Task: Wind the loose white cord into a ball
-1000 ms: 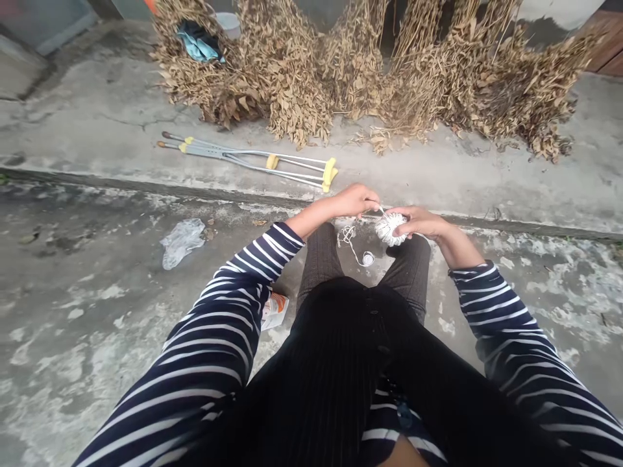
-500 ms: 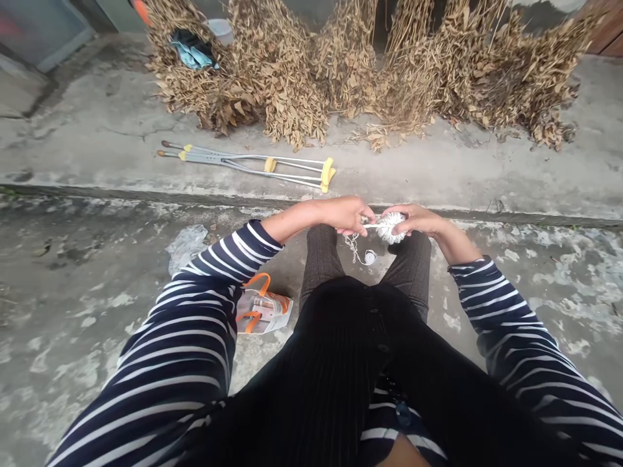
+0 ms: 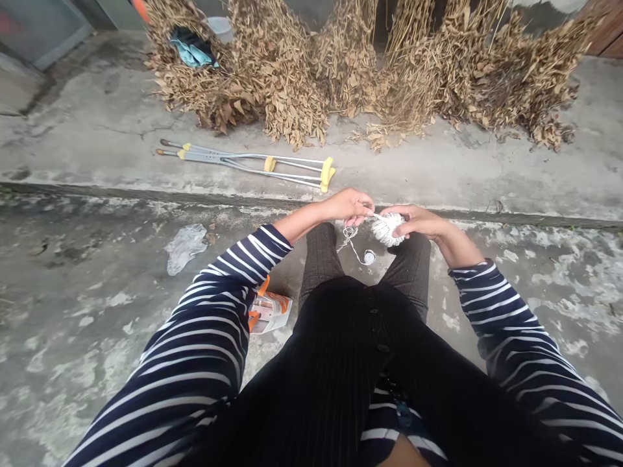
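Note:
My right hand (image 3: pixel 419 220) grips a round wound bundle of white cord (image 3: pixel 385 231), thumb across its near side and fingers behind it. Just left of the bundle, my left hand (image 3: pixel 351 205) is closed in a pinch on a strand of white cord that runs to the bundle's top. Below my left hand hangs a loose tangle of white cord (image 3: pixel 348 239). Its tail leads down to a small round white piece (image 3: pixel 369 257) between my knees; I cannot make out exactly what that is.
Metal crutches (image 3: pixel 253 163) with yellow pads lie on the raised concrete ledge (image 3: pixel 438 168). Dried plant bundles (image 3: pixel 292 84) lean behind, with a blue cloth (image 3: pixel 193 53) on them. A clear plastic bag (image 3: pixel 185 248) and an orange-handled bag (image 3: pixel 272 311) are on the ground at left.
My left hand has moved slightly up and closer to the bundle, and the strand now slants to its top. The loose cord below hangs differently. My right hand has kept its hold.

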The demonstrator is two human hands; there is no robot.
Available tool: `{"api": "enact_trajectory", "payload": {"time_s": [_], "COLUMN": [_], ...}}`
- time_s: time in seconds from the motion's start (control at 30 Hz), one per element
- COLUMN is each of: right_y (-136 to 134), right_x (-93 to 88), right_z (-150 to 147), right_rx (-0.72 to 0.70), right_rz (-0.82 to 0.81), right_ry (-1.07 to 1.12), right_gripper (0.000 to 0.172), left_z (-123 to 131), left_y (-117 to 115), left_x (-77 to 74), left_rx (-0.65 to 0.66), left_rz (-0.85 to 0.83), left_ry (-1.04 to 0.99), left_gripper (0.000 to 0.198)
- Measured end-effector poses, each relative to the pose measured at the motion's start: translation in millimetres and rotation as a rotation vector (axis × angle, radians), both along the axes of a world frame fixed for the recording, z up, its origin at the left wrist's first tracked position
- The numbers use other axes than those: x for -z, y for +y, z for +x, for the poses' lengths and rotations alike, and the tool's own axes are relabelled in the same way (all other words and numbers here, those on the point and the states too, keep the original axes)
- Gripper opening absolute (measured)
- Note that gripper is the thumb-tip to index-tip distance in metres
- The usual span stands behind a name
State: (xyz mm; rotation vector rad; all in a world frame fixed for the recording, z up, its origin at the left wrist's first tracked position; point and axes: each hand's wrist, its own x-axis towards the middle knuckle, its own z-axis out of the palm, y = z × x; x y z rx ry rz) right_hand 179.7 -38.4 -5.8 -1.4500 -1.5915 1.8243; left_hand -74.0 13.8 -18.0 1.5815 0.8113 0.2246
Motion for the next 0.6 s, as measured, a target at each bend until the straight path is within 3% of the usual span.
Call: {"api": "enact_trajectory", "payload": {"time_s": [0.4, 0.6], "right_y": [-3, -9], "right_x": [2.3, -1.5], "right_z": [-3, -3], "right_rx": [0.047, 0.071], "right_rz": [-0.018, -0.049], "right_ry": [0.069, 0.243], "right_gripper": [0.065, 0.065], "left_z": [2, 2], "left_y": [-2, -7], "left_x": [-13.5, -14.4], "left_rx": [0.016, 0.041], "left_rz": [0.178, 0.404], "left_ry": [0.022, 0.017], "left_gripper": [0.029, 0.029]}}
